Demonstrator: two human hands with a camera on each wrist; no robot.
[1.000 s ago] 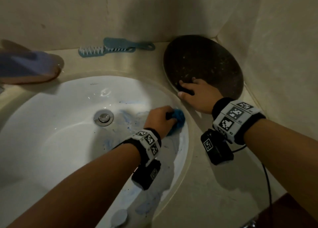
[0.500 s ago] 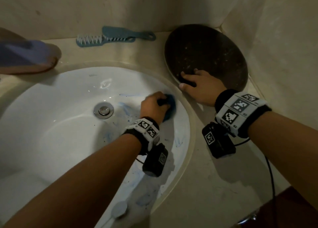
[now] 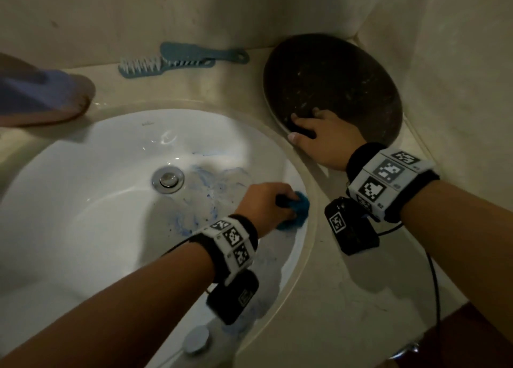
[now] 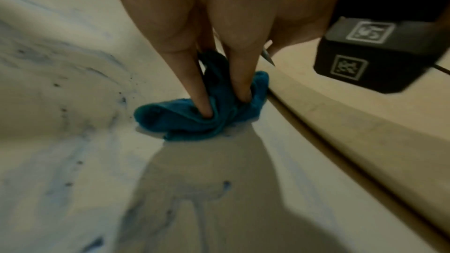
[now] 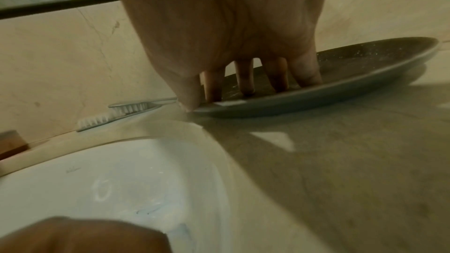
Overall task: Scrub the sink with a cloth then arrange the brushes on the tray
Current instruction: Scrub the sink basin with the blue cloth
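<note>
My left hand (image 3: 277,204) grips a bunched blue cloth (image 3: 297,209) and presses it on the right inner wall of the white sink (image 3: 83,201), just below the rim. In the left wrist view two fingers (image 4: 202,101) dig into the cloth (image 4: 175,120). Blue smears (image 3: 211,193) run between the cloth and the drain (image 3: 168,179). My right hand (image 3: 308,129) rests fingertips-down on the near edge of the dark round tray (image 3: 333,84), thumb at its rim. Two teal brushes (image 3: 141,68) (image 3: 194,52) lie overlapping on the counter against the back wall.
A brown and purple object (image 3: 41,98) lies on the counter at the far left. A grey round knob (image 3: 197,340) sits at the sink's near rim. Walls close in behind and to the right of the tray. Beige counter (image 3: 347,298) stretches on the right.
My left hand slid the cloth up the sink's right wall, then back down toward me and to the right. The right hand has stayed on the tray's edge.
</note>
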